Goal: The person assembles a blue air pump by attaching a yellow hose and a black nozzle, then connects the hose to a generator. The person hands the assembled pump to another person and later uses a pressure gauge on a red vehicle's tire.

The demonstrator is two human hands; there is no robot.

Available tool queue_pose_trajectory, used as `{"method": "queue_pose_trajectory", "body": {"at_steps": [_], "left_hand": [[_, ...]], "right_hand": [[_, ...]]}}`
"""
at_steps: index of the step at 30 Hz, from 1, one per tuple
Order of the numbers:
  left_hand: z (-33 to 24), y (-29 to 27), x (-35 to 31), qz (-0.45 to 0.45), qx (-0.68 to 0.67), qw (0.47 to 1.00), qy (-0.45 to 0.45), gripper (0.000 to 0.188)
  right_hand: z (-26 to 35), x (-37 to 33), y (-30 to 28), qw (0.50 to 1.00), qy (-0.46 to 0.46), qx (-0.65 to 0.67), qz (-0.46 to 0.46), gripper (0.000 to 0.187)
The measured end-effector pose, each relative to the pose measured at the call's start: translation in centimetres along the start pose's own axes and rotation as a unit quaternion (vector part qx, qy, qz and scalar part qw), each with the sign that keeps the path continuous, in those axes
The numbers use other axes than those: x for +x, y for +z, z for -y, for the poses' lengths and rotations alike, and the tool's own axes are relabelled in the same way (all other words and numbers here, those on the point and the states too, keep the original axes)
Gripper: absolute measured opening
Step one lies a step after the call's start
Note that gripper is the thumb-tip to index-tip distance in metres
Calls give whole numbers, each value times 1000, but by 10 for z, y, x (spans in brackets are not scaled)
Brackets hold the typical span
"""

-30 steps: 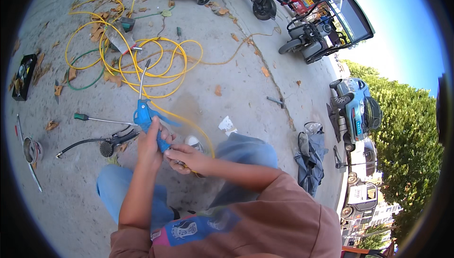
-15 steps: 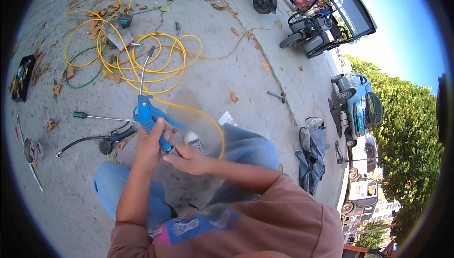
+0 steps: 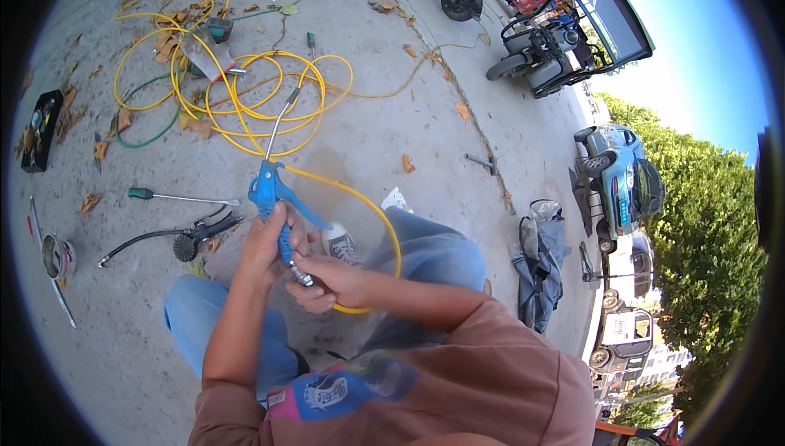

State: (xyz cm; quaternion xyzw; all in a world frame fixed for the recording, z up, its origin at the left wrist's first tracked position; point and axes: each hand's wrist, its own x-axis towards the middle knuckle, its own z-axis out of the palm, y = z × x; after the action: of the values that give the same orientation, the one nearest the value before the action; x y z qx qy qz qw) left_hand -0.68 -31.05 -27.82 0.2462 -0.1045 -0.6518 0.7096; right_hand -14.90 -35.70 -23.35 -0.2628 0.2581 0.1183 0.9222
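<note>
Both hands are gripping the blue air gun (image 3: 274, 192): the left hand (image 3: 270, 242) is wrapping closed around its handle, and the right hand (image 3: 327, 281) is pinching closed at the metal fitting (image 3: 301, 276) on the handle's base, where the yellow hose (image 3: 384, 225) is joining it. The gun is standing nearly upright between the person's knees, its thin metal nozzle (image 3: 278, 123) pointing toward 12 o'clock over the concrete ground (image 3: 425, 119).

The step in hand looks like working the hose coupling at the gun's base, either seating or loosening it (which of the two cannot be told). The next move is probably calling for a firm twist or push from the right fingers while the left is keeping the handle steady, with the hose loop kept slack so it is not tugging sideways.

From the grip, the hose is arcing out toward 2 o'clock and curling back to the fitting; more yellow coils (image 3: 245, 94) are lying at 12 o'clock, well apart. A green-handled screwdriver (image 3: 180, 197) is lying at 10 o'clock, and a black hose with a gauge (image 3: 176, 242) is resting at 9 o'clock, near the left knee.
</note>
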Motion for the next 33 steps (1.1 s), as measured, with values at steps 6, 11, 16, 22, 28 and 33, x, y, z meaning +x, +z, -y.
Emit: {"method": "queue_pose_trajectory", "body": {"at_steps": [6,11,16,22,28,33], "left_hand": [[-3,14,-1,-74,77,990,96,35],[9,2,10,-188,52,979,58,25],[2,-4,1,-87,28,995,34,36],[-19,-21,-2,-233,79,965,86,37],[22,1,-2,-229,-14,972,57,38],[39,-14,-4,-204,112,972,29,38]], "right_hand": [[1,5,-9,911,-152,-352,-150,27],[-1,16,-9,726,-207,-609,-242,67],[-3,2,-3,984,-59,-113,-124,22],[-23,-1,-18,869,-85,-428,-233,27],[-31,11,-28,879,-171,-345,-280,29],[-8,9,-30,789,-101,-552,-251,37]]}}
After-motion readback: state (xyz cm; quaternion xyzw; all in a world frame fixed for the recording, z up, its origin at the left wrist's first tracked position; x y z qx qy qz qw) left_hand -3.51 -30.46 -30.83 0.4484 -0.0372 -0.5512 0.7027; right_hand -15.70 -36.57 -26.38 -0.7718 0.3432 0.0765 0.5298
